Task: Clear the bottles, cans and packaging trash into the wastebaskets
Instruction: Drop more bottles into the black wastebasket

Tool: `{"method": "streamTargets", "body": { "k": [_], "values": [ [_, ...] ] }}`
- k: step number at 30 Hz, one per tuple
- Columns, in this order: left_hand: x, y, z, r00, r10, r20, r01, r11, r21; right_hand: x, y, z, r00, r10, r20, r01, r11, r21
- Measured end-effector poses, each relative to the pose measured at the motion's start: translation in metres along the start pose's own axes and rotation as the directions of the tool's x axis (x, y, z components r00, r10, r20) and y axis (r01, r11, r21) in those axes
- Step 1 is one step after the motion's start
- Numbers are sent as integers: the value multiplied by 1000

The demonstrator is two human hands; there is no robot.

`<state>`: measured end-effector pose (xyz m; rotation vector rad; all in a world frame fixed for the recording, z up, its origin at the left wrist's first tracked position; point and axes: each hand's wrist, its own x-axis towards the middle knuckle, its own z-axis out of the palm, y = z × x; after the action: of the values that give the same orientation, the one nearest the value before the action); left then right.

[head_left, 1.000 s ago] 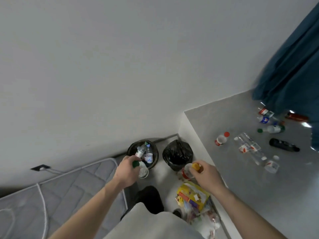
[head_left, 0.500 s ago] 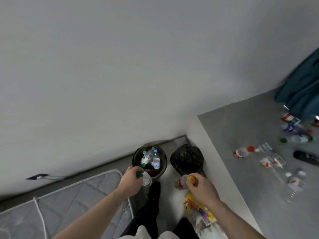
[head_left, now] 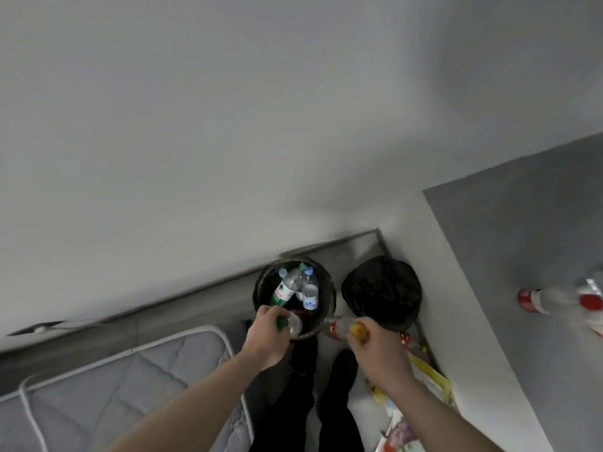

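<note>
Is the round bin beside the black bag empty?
No, the round wastebasket already holds several plastic bottles, among them a green-labelled bottle lying tilted inside it.

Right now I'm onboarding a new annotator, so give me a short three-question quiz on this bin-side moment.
1. True or false: the left hand holds a clear plastic bottle with a green cap.
2. Which cap colour is on the clear red-labelled bottle in the right hand: A blue, B yellow, C white?
3. Fill in: the round black wastebasket with bottles inside stands to the ___ of the black-bag-lined wastebasket.

Key: 1 true; 2 B; 3 left.
</note>
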<state>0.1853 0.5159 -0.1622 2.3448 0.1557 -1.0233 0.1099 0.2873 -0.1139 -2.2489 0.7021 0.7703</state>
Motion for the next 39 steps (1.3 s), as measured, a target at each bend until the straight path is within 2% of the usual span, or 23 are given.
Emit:
{"method": "streamTargets", "body": {
  "k": [7,13,20,27,32,39],
  "values": [
    [62,-44,45,998,-37,-40,34,997,-74,101,6,72,995,-59,80,71,985,-159],
    [93,-82,61,996,-16,-84,3,987,-159,157,18,134,993,-11,119,31,985,-168],
    [120,-105,70,996,20,-86,-34,985,-168,202,29,174,983,53,177,-32,992,-122],
    [136,-94,72,997,34,-68,-43,990,-137,213,32,155,987,128,101,-114,985,-128],
    [152,-68,72,995,68,-73,-74,994,-84,202,34,134,987,108,123,-102,993,-58],
    [192,-33,88,995,93,-35,-91,993,77,189,51,124,986,99,137,-100,995,1]
  ]
}}
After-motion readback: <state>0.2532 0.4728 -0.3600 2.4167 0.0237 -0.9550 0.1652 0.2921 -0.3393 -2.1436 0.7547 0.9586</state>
